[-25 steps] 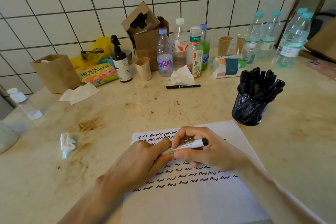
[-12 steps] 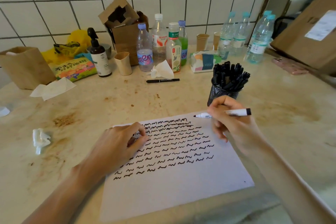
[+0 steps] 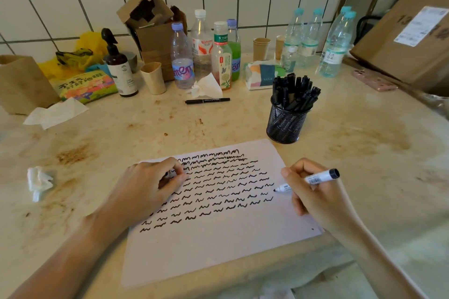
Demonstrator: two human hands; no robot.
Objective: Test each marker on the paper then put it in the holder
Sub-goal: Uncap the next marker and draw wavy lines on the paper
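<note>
A white sheet of paper [image 3: 218, 250] with several rows of black squiggles lies in front of me. My right hand [image 3: 315, 199] grips an uncapped white marker [image 3: 318, 178] with a black end. Its tip hovers at the right end of a squiggle row, touching or just above the sheet. My left hand [image 3: 148, 187] rests on the paper's left part with curled fingers that pinch a small dark piece, seemingly the marker's cap. A black mesh holder [image 3: 286, 124] full of black markers stands beyond the paper's far right corner. One black marker [image 3: 207, 100] lies loose farther back.
Bottles [image 3: 182, 60], paper cups [image 3: 153, 77], a tissue pack [image 3: 261, 75], a pump bottle [image 3: 120, 68] and cardboard boxes [image 3: 403, 39] line the tiled wall. Crumpled tissues [image 3: 38, 181] lie at the left. A pink phone [image 3: 374, 80] lies at the right.
The hands separated after uncapping the marker. My right hand carried it from near the holder down to the right end of the squiggle rows. My left hand settled on the paper.
</note>
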